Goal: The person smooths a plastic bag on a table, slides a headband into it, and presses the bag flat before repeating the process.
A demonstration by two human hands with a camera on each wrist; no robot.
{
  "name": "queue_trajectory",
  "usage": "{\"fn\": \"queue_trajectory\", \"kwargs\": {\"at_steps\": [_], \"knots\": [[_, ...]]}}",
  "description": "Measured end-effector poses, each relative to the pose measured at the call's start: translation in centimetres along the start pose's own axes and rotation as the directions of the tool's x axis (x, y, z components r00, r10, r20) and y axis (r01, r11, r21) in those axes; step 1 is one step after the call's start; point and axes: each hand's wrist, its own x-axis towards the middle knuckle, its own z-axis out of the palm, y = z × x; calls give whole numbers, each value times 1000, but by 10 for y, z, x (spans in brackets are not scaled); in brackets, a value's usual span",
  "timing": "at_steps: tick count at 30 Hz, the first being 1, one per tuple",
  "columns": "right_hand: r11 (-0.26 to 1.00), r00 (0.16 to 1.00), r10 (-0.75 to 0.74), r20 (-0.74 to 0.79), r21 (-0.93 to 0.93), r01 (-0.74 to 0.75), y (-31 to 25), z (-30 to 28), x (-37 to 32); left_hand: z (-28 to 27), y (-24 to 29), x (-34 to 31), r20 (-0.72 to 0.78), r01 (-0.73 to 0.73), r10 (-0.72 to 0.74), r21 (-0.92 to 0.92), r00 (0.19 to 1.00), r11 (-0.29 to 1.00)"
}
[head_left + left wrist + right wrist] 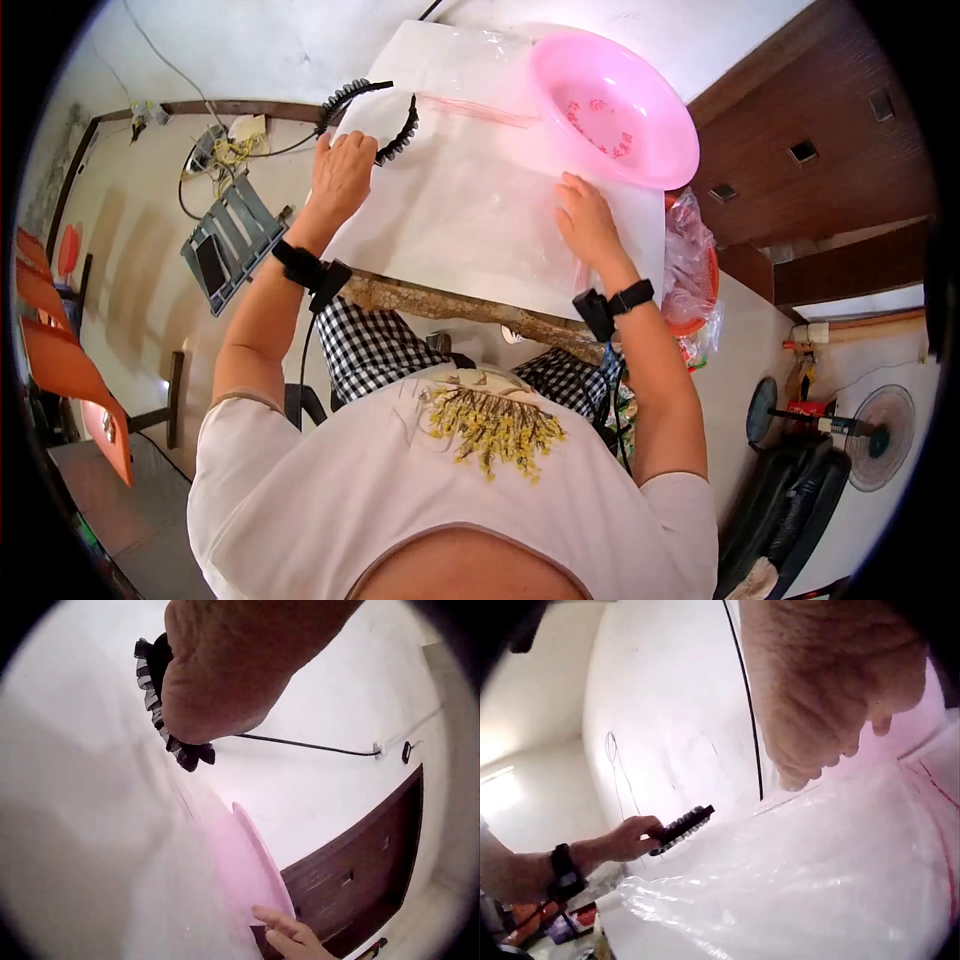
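Observation:
My left hand (343, 172) grips a black headband (398, 140) with ruffled, sheer trim, over the left side of the table. The fingers close round the middle of its curve, and both ends point away from me. In the left wrist view the ruffled edge of the headband (154, 701) shows beside the hand, which hides the rest. My right hand (588, 222) is at the right part of the white plastic-covered table (450, 220), fingers loosely extended, holding nothing. Just beyond it stands a pink basin (650, 150) with red print inside.
Thin pinkish strips (480, 110) lie on the table near the basin. Plastic bags (688, 250) hang at the table's right side. A grey plastic stool (235, 235) with a phone (211, 265) on it stands to the left. A fan (880, 438) is at far right.

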Motion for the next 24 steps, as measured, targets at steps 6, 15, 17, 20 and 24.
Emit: {"fn": "queue_trajectory", "kwargs": {"at_steps": [6,15,17,20,24], "knots": [[991,979,-20,205,-127,46,13,12,34,9,-3,-46,-26,71,-78,-202,997,977],[1000,912,-18,409,16,13,34,10,53,17,-3,-68,-72,109,-122,-166,990,980],[995,937,-95,336,42,86,41,2,39,23,2,-64,-77,85,-103,-203,992,975],[985,933,87,350,112,-134,17,-16,30,30,8,-65,-182,84,-139,-281,973,956],[995,967,102,232,-20,-100,-31,-59,41,26,11,-67,-200,90,-155,-301,967,949]]}}
